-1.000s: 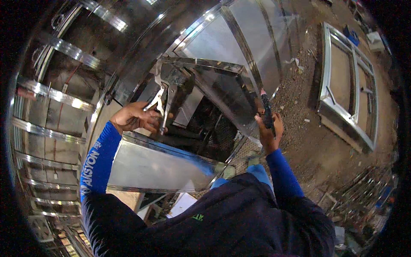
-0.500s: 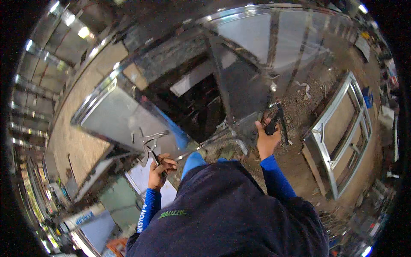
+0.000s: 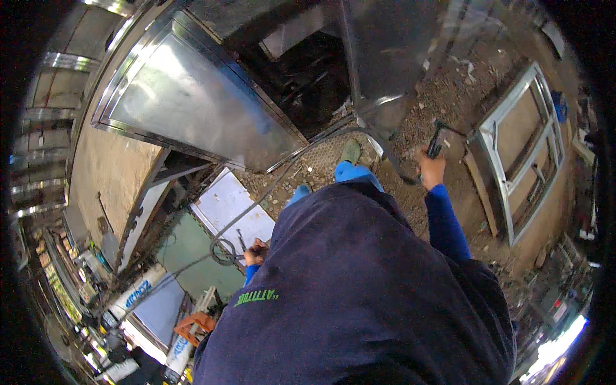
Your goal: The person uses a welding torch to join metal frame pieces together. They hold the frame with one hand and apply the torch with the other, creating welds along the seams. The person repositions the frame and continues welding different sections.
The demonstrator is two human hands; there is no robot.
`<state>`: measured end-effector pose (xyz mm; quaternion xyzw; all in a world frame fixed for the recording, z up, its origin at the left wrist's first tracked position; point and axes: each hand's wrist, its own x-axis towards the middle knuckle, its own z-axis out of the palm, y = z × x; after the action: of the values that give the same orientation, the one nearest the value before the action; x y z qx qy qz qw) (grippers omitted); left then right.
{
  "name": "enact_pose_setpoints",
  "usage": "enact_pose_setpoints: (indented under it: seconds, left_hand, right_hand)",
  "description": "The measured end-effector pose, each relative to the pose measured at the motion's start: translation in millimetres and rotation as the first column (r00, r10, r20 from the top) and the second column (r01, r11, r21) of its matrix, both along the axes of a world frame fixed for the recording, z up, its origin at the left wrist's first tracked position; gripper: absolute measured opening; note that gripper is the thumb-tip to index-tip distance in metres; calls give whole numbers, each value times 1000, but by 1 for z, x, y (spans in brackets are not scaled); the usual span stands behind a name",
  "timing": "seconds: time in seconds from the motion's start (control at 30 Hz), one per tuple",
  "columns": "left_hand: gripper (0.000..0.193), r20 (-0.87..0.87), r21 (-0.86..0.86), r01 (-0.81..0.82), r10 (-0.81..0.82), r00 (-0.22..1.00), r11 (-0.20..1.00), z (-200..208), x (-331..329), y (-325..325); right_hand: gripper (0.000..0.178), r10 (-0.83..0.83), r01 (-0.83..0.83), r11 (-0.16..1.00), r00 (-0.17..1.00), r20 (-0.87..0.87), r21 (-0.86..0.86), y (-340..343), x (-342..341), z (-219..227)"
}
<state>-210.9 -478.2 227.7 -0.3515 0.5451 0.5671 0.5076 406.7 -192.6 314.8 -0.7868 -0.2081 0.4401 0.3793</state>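
Observation:
My right hand (image 3: 432,169) is closed around the black handle of a welding electrode holder (image 3: 436,142), out to the right over the dirt ground. A thin rod juts from its tip toward a metal frame. From that hand a dark cable (image 3: 282,168) runs leftward past my feet to a loop near my left hand. Low beside my body, my left hand (image 3: 256,253) is closed on locking clamp pliers (image 3: 242,240); only a slim dark part shows now, and the rest is hidden.
A shiny sheet-metal panel (image 3: 192,96) stands ahead on the left, beside a dark opening. The silver metal frame (image 3: 504,186) leans at the right. White board (image 3: 234,205) and green sheet (image 3: 199,269) lie at the left, near an orange object (image 3: 194,328). Gravel covers the ground ahead.
My right hand with the electrode holder has swung right, toward the frame. My left hand has dropped back beside my body with the pliers. The view has shifted, showing more ground and cable.

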Motion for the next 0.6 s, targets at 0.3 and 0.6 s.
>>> enact_pose_setpoints:
  seconds: [0.3, 0.6]
  left_hand:
    - [23, 130, 200, 685, -712, 690, 701, -66, -112, -59]
    - [26, -58, -278, 960, -996, -63, -44, 3, -71, 53]
  right_hand:
    - [60, 910, -565, -152, 240, -337, -811, -491, 84, -109]
    - [64, 924, -592, 42, 330, -195, -805, -546, 62, -152]
